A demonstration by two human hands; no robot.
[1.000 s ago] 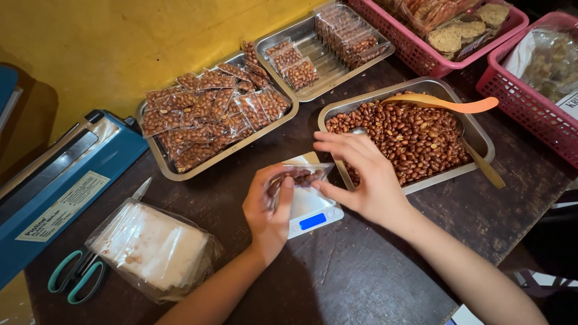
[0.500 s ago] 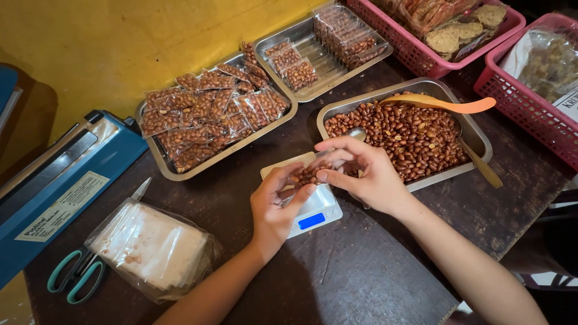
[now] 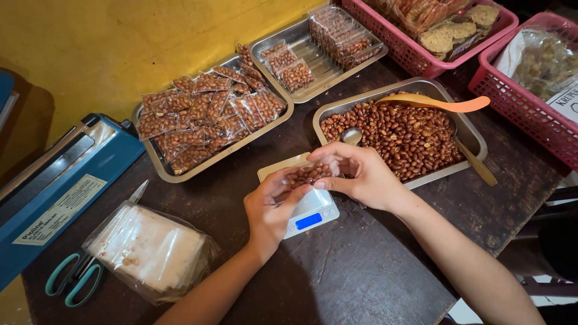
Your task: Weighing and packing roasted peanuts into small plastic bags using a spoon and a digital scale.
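Peanuts in a small clear packet [image 3: 306,175] sat pinched between the left hand [image 3: 274,207] and right hand [image 3: 361,177], fingers grasping its ends, just above a small digital scale [image 3: 306,210]. Beyond lay a steel tray of peanuts [image 3: 400,135].

Left hand [image 3: 274,207] and right hand [image 3: 361,177] meet, each grip pinched closed.

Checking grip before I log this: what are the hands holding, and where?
Both hands, left hand and right hand, hold a small clear bag of peanuts by its ends.
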